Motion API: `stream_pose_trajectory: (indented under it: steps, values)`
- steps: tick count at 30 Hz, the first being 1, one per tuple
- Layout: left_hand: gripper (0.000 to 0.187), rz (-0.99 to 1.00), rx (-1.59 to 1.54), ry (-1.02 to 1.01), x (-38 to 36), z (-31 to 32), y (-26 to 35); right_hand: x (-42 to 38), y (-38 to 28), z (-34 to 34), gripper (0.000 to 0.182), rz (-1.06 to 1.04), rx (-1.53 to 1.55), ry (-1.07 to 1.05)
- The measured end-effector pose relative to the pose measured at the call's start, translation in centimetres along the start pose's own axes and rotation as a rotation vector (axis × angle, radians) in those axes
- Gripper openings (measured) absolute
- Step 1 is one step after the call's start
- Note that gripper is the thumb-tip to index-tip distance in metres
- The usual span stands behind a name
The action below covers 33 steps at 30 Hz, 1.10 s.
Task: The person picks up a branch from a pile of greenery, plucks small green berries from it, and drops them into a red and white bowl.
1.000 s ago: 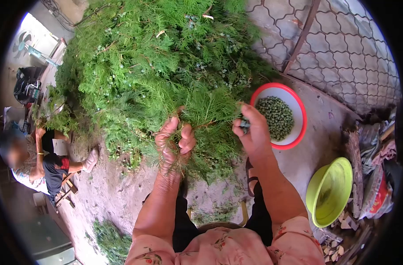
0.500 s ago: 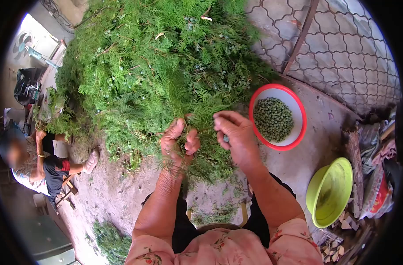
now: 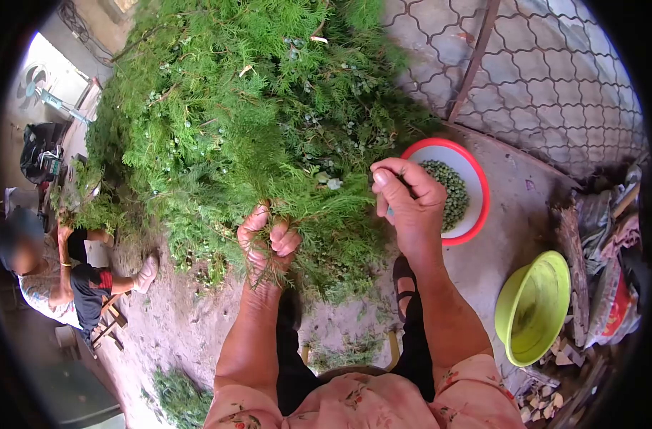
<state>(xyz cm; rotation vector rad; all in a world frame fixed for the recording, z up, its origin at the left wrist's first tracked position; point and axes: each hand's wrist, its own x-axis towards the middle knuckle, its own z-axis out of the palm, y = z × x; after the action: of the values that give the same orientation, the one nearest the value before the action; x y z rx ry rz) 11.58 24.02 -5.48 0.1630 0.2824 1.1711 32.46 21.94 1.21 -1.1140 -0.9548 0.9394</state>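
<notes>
My left hand [image 3: 268, 239] is closed around the stem end of a feathery green cypress branch [image 3: 322, 196], which fans out over the pile. My right hand [image 3: 412, 200] is lifted to the right of that branch, fingers curled in; a bit of blue-green shows under them, seemingly cypress cones. Just behind it, partly covered by this hand, stands a white bowl with a red rim [image 3: 486, 193], holding many small green cones [image 3: 456, 200]. A large heap of cypress branches [image 3: 211, 121] with pale blue-green cones lies in front of me.
A yellow-green basin [image 3: 508, 314] stands at right, beside logs and sacks [image 3: 612, 286]. Wire mesh [image 3: 547, 93] leans at upper right. Another person [image 3: 50, 279] sits at left, a hand on branches. A smaller green heap [image 3: 175, 397] lies at lower left.
My right hand has moved right and up, away from my left hand and in front of the bowl. My left hand has shifted slightly left, still gripping the branch.
</notes>
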Motion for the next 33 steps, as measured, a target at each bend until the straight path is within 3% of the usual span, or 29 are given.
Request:
stream_pose_trajectory:
  steps: [2, 3, 7, 10, 14, 16, 23, 25, 26, 28, 29, 33]
  values:
    - [0.011, 0.001, 0.047, 0.0, 0.1, 0.1, 0.0, -0.3, -0.4, 0.2, 0.012, -0.015, -0.093, -0.023]
    - [0.011, 0.002, 0.094, 0.002, 0.1, 0.1, -0.1, -0.2, -0.2, 0.3, 0.014, -0.117, -0.145, -0.04]
    - [0.01, 0.007, 0.12, -0.02, 0.3, 0.3, -0.2, -0.3, -0.1, 0.1, 0.021, -0.084, -0.351, -0.18]
    - [0.012, 0.04, 0.168, 0.01, 0.2, 0.1, -0.2, -0.4, 1.1, 0.5, 0.026, -0.255, -0.419, -0.205]
    - [0.014, -0.003, 0.17, 0.021, 0.1, 0.5, -0.3, -0.3, 1.7, 0.4, 0.026, -0.224, -0.388, -0.2]
    - [0.015, 0.005, 0.151, 0.015, 0.1, 0.7, -0.4, -0.3, 1.1, 0.4, 0.027, -0.064, -0.373, -0.192]
    - [0.018, 0.001, 0.172, -0.041, 0.1, 0.1, 0.1, -0.5, 2.5, 0.7, 0.02, -0.204, -0.313, -0.221]
    - [0.019, 0.01, 0.186, -0.041, 0.0, 0.1, 0.1, -0.7, 2.5, 0.8, 0.018, -0.008, -0.146, -0.134]
    - [0.021, 0.026, 0.177, -0.016, -0.1, 0.0, 0.0, -0.6, 2.4, 0.6, 0.018, -0.008, -0.147, -0.133]
    - [0.023, 0.041, 0.167, 0.009, -0.4, 0.0, 0.0, 0.0, 2.2, -0.4, 0.015, 0.309, 0.346, 0.09]
    - [0.024, 0.051, 0.226, -0.008, -0.7, 0.2, 0.3, 0.8, 2.7, -1.2, 0.014, 0.223, 0.433, 0.084]
    - [0.028, 0.06, 0.371, -0.055, -0.8, -0.3, 0.8, 1.9, 2.0, -2.0, 0.017, 0.282, 0.746, -0.091]
